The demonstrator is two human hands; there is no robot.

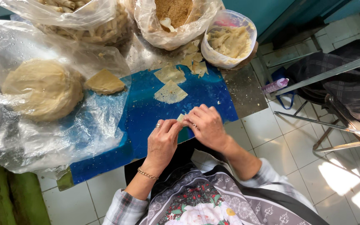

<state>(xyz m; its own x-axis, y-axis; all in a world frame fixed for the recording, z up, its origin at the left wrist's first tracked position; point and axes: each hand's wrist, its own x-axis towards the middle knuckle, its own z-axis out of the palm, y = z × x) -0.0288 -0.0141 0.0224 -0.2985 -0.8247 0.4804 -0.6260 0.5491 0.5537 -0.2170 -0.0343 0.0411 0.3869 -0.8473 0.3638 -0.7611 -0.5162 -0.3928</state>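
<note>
Both hands, the left hand and right hand, pinch one small pale dough wrapper piece over the blue bench, with a clear bag of rolled pieces already filled and two flat triangular wrappers unrolled.

Left hand, lower centre of frame: ring on one of fingers, thin gold chain bracelet at wrist. Right hand, just right of centre: bare, no jewellery seen. Both forearms bare; plaid shirt sleeves pushed up, grey-white check with reddish lines, visible lower left and lower right. Apron along bottom edge: grey-lilac paisley pattern, darker trim, floral panel with pale roses, red and green.
</note>
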